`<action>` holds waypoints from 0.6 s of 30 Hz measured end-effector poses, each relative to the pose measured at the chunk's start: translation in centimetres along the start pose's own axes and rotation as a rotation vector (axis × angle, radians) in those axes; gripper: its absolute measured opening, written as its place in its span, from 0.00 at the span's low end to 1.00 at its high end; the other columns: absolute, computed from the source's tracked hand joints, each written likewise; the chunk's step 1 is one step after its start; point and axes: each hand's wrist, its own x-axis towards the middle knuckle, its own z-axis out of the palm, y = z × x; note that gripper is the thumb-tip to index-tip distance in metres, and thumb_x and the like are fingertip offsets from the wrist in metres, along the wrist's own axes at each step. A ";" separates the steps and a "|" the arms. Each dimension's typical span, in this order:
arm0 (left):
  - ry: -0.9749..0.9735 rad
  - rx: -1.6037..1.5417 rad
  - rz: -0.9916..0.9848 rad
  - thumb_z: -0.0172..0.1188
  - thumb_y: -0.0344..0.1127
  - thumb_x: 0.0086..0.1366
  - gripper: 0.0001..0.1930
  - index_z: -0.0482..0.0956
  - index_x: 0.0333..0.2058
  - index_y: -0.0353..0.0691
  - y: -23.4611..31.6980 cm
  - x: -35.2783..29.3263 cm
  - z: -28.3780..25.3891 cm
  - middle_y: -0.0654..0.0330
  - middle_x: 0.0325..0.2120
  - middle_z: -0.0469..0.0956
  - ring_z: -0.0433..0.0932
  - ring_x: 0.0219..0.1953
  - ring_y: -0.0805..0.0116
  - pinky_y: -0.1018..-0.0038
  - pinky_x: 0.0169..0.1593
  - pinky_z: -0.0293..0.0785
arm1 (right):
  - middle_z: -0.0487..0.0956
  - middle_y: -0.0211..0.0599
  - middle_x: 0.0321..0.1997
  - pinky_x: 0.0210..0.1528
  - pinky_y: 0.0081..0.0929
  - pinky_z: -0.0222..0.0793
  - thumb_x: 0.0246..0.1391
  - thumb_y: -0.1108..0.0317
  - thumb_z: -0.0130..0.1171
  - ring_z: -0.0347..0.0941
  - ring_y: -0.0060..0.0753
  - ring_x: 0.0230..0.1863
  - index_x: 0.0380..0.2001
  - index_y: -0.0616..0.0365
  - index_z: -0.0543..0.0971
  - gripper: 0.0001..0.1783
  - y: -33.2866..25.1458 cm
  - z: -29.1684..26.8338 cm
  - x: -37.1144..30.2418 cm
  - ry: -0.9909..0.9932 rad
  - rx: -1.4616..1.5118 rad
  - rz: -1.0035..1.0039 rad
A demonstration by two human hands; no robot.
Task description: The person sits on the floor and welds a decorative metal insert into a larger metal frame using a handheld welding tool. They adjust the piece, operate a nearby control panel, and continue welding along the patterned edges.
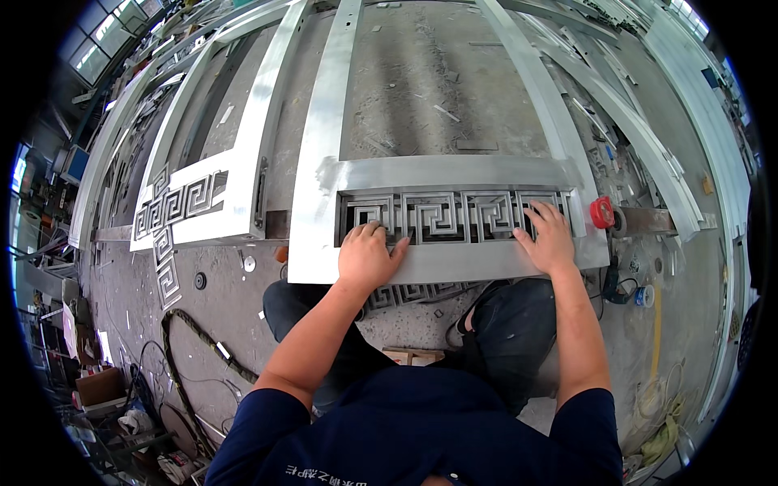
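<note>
A silvery metal frame (324, 105) stretches away from the person. Inside the frame's near opening sits a grey fretwork panel (468, 217), its long axis running left to right, parallel to the frame's near rail (454, 265). Left of the frame lie crossed fretwork strips (164, 261). The left hand (369, 257), thumb spread from bent fingers, reaches over the near rail to the panel's left part; the right hand (551, 242), likewise spread, covers its right part. Just beside the frame's right edge is a red rounded object (601, 212).
</note>
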 end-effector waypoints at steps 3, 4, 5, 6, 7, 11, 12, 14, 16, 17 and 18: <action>-0.020 -0.014 -0.009 0.65 0.53 0.66 0.26 0.85 0.43 0.30 0.3 0.1 -0.6 0.49 0.50 0.84 0.81 0.53 0.49 0.61 0.60 0.76 | 0.74 0.39 0.69 0.74 0.47 0.57 0.61 0.40 0.62 0.62 0.47 0.73 0.58 0.56 0.81 0.34 -0.1 -0.1 0.0 0.003 0.013 0.010; -0.026 -0.023 -0.014 0.65 0.53 0.66 0.26 0.85 0.43 0.30 0.3 0.1 -0.6 0.49 0.50 0.84 0.81 0.53 0.49 0.61 0.60 0.75 | 0.74 0.39 0.69 0.74 0.47 0.57 0.61 0.40 0.62 0.62 0.47 0.73 0.58 0.56 0.81 0.34 -0.2 -0.2 0.0 0.005 0.017 0.013; -0.028 -0.025 -0.020 0.65 0.53 0.66 0.26 0.85 0.43 0.30 0.4 0.1 -0.6 0.48 0.50 0.84 0.81 0.53 0.49 0.61 0.60 0.75 | 0.74 0.39 0.69 0.74 0.47 0.57 0.61 0.40 0.62 0.63 0.47 0.73 0.58 0.56 0.81 0.34 -0.2 -0.2 0.0 0.007 0.021 0.015; -0.029 -0.026 -0.025 0.64 0.53 0.66 0.26 0.85 0.43 0.30 0.4 0.0 -0.5 0.48 0.50 0.84 0.81 0.53 0.49 0.61 0.60 0.75 | 0.74 0.39 0.69 0.74 0.47 0.57 0.61 0.40 0.62 0.63 0.47 0.73 0.58 0.56 0.81 0.34 -0.3 -0.2 0.0 0.010 0.025 0.017; -0.030 -0.028 -0.030 0.64 0.53 0.67 0.26 0.85 0.43 0.30 0.3 0.0 -0.4 0.48 0.50 0.84 0.81 0.53 0.48 0.60 0.61 0.75 | 0.74 0.39 0.69 0.74 0.47 0.57 0.61 0.40 0.62 0.63 0.47 0.73 0.57 0.56 0.81 0.34 -0.3 -0.3 0.0 0.014 0.027 0.017; -0.041 -0.015 -0.031 0.64 0.54 0.67 0.26 0.86 0.42 0.30 0.4 0.0 -0.4 0.46 0.52 0.83 0.81 0.54 0.48 0.60 0.62 0.74 | 0.74 0.40 0.68 0.73 0.47 0.58 0.60 0.41 0.63 0.64 0.48 0.72 0.57 0.57 0.81 0.33 -0.3 -0.3 -0.1 0.037 0.034 0.023; -0.052 -0.016 -0.032 0.64 0.54 0.67 0.26 0.86 0.42 0.30 0.5 0.0 -0.6 0.46 0.52 0.83 0.81 0.54 0.48 0.60 0.62 0.74 | 0.74 0.40 0.68 0.73 0.47 0.58 0.60 0.41 0.63 0.64 0.48 0.72 0.57 0.57 0.81 0.33 -0.3 -0.3 -0.1 0.044 0.035 0.026; -0.045 -0.008 -0.013 0.64 0.54 0.67 0.26 0.86 0.42 0.30 0.5 0.1 -0.7 0.45 0.53 0.83 0.80 0.55 0.47 0.59 0.64 0.72 | 0.75 0.40 0.67 0.73 0.47 0.58 0.60 0.42 0.64 0.64 0.48 0.72 0.57 0.57 0.81 0.32 -0.2 -0.3 -0.1 0.056 0.042 0.034; -0.012 0.013 0.027 0.64 0.54 0.67 0.27 0.86 0.41 0.30 0.2 -0.1 -0.5 0.45 0.53 0.83 0.79 0.57 0.46 0.58 0.66 0.71 | 0.75 0.41 0.67 0.73 0.47 0.58 0.60 0.43 0.64 0.65 0.48 0.71 0.56 0.57 0.81 0.32 -0.3 -0.2 -0.1 0.068 0.053 0.037; -0.018 0.010 0.022 0.64 0.55 0.67 0.27 0.86 0.42 0.30 0.2 -0.1 -0.4 0.44 0.53 0.83 0.79 0.58 0.46 0.58 0.66 0.70 | 0.75 0.41 0.67 0.73 0.47 0.58 0.60 0.43 0.64 0.65 0.48 0.71 0.56 0.57 0.81 0.31 -0.4 -0.2 -0.1 0.073 0.060 0.036; -0.023 0.005 0.016 0.64 0.55 0.67 0.27 0.86 0.43 0.30 0.1 -0.2 -0.3 0.44 0.53 0.82 0.78 0.58 0.46 0.57 0.66 0.69 | 0.75 0.41 0.66 0.73 0.47 0.58 0.60 0.44 0.64 0.65 0.48 0.71 0.56 0.57 0.81 0.31 -0.4 -0.2 -0.1 0.078 0.066 0.035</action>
